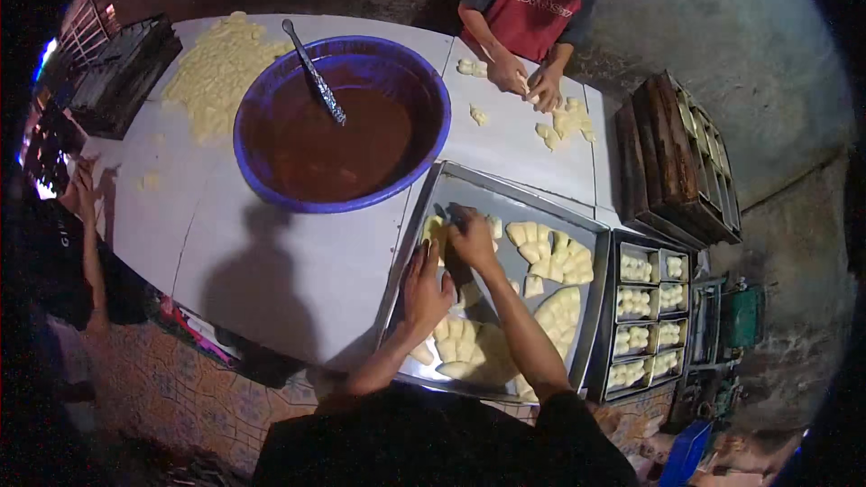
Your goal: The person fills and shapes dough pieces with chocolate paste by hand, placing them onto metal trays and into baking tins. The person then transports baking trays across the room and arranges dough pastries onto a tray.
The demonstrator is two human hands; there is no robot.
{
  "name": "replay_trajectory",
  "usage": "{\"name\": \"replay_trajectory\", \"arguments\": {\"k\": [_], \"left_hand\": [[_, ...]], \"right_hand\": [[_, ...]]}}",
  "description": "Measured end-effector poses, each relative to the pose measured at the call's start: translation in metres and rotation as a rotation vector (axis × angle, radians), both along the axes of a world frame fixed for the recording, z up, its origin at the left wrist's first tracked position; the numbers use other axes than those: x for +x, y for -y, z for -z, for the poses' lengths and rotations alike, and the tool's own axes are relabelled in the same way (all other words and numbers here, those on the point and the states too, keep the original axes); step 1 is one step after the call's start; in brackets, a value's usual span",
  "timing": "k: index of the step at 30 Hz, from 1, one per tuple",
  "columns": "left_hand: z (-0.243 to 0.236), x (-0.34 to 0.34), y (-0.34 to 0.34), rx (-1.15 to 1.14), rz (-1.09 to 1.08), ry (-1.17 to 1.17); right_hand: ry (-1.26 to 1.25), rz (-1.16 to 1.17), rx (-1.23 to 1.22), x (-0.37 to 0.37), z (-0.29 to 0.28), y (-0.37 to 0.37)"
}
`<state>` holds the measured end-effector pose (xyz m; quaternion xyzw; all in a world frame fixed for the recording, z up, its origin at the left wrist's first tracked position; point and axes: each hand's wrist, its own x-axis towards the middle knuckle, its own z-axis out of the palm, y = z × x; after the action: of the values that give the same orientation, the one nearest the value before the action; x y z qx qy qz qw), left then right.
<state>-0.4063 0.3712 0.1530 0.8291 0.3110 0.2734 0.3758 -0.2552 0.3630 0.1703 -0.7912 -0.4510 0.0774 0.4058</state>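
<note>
A large metal tray (600, 325) lies in front of me, holding several rows of pale dough pieces (564, 261). Over its left side, my left hand (426, 293) has its fingers stretched out beside a strip of dough (435, 233), apparently touching it. My right hand (472, 239) is just to the right, fingers curled down at the strip's far end. Something dark shows at its fingertips, too small and shaded to name. Both forearms reach across the tray, and the right one hides part of the dough beneath it.
Beyond the tray stands a blue basin (433, 158) of brown filling with a metal-handled utensil (311, 68). Dough pieces (221, 72) are heaped behind it. Divided pans (651, 307) of dough sit at right, near stacked pans (672, 158). Across the table a co-worker (532, 27) handles dough.
</note>
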Motion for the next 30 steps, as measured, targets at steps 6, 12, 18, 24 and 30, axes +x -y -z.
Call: {"name": "replay_trajectory", "arguments": {"k": [6, 12, 18, 24, 30], "left_hand": [[-0.004, -0.003, -0.019, -0.181, 0.008, 0.196], [-0.043, -0.007, -0.033, -0.33, 0.296, 0.013], [-0.028, -0.01, -0.02, -0.502, 0.202, 0.295], [-0.067, -0.019, -0.004, -0.178, 0.145, 0.41], [-0.088, -0.083, -0.056, -0.527, -0.124, 0.483]], "right_hand": [[-0.481, -0.137, -0.1, -0.015, -0.004, 0.003], [-0.179, -0.094, 0.336, -0.028, -0.118, 0.068], [0.01, 0.398, 1.029, -0.009, -0.129, 0.084], [-0.437, -0.383, 0.19, -0.061, -0.051, 0.075], [-0.316, -0.083, 0.246, -0.082, -0.086, 0.104]]}}
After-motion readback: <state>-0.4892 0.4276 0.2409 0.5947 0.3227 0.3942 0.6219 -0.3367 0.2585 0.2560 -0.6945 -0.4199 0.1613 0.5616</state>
